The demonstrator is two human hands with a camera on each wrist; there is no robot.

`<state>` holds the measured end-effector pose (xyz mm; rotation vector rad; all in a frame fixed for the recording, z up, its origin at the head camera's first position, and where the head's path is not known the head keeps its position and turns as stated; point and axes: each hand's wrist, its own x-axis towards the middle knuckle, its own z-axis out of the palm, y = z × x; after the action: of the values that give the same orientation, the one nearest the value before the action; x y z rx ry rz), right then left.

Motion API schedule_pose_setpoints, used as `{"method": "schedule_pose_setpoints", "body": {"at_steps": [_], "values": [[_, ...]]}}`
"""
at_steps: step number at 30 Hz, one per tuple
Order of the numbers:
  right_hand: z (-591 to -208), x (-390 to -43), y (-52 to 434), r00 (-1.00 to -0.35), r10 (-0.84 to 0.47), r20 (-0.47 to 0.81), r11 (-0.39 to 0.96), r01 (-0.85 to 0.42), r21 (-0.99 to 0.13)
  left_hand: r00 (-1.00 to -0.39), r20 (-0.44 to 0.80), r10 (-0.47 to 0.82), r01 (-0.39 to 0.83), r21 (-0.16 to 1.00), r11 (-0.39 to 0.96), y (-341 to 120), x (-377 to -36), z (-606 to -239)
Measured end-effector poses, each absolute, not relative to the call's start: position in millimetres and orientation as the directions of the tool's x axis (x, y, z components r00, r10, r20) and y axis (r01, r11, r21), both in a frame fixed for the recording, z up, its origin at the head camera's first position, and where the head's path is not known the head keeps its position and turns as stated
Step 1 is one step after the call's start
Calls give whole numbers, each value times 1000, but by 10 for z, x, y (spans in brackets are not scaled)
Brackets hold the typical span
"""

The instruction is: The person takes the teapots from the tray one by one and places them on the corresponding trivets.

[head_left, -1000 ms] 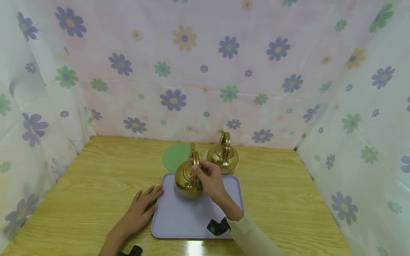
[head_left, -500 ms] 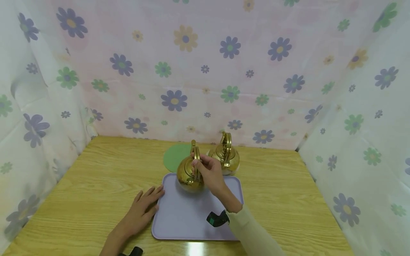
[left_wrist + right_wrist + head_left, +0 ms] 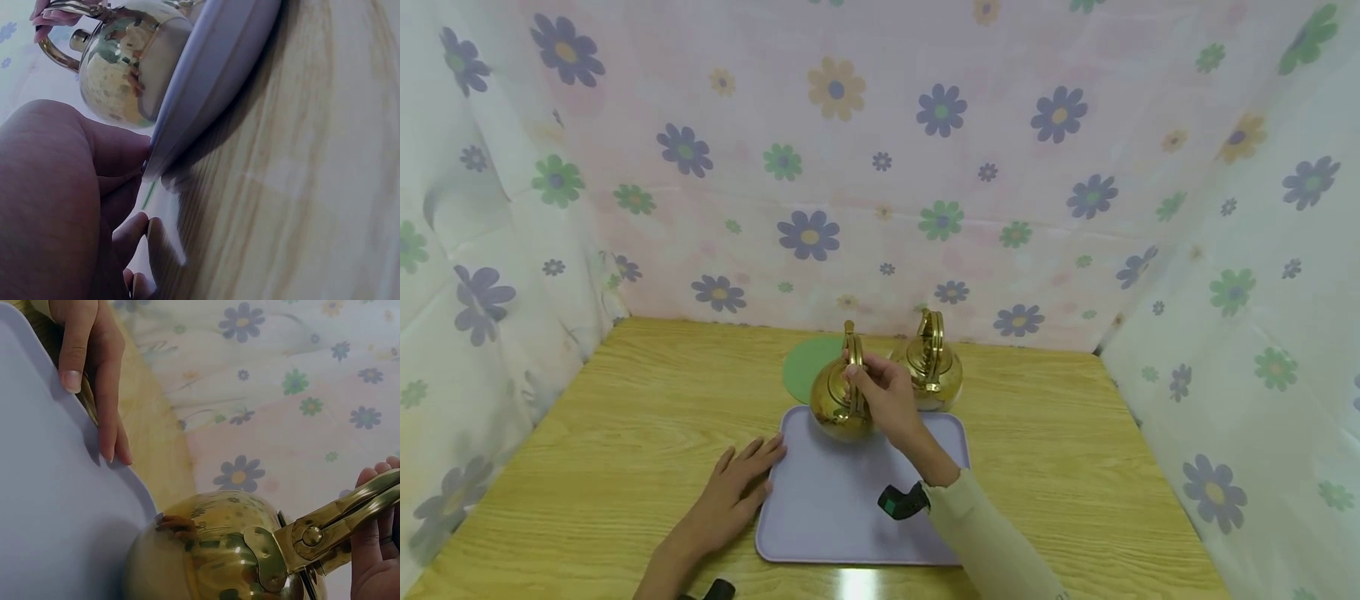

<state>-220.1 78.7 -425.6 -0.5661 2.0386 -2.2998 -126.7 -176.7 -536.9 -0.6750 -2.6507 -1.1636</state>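
A shiny gold kettle (image 3: pixel 838 400) hangs over the far edge of a lilac tray (image 3: pixel 827 508); my right hand (image 3: pixel 880 392) grips its upright handle (image 3: pixel 853 358). The right wrist view shows the kettle (image 3: pixel 219 556) and fingers (image 3: pixel 375 550) curled round the handle. A second gold kettle (image 3: pixel 932 367) stands behind the tray on the table. My left hand (image 3: pixel 737 487) lies flat on the table, its fingers touching the tray's left edge, which the left wrist view shows as the tray rim (image 3: pixel 206 81) against my fingers (image 3: pixel 106 162).
A green round mat (image 3: pixel 808 367) lies on the wooden table (image 3: pixel 625 433) behind the tray, left of the second kettle. Flowered curtains (image 3: pixel 850 167) close in the back and both sides. Bare table stretches left and right of the tray.
My right hand has carried the gold kettle away from me, from the tray's middle toward its far edge and slightly upward. The left hand has stayed at the tray's left edge.
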Motion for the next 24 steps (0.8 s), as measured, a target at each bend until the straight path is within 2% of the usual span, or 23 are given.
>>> {"method": "schedule_pose_setpoints", "body": {"at_steps": [7,24], "values": [[-4230,-2312,708,-919,-277,281,-169,-241,-956,-888,323,328,460,651,603,-1801,-1273,-5348],[-4231,-2433,643,-931,-263,252,-147,-219,-965,-885,338,322,466,651,599,-1752,-1243,-5363]]}}
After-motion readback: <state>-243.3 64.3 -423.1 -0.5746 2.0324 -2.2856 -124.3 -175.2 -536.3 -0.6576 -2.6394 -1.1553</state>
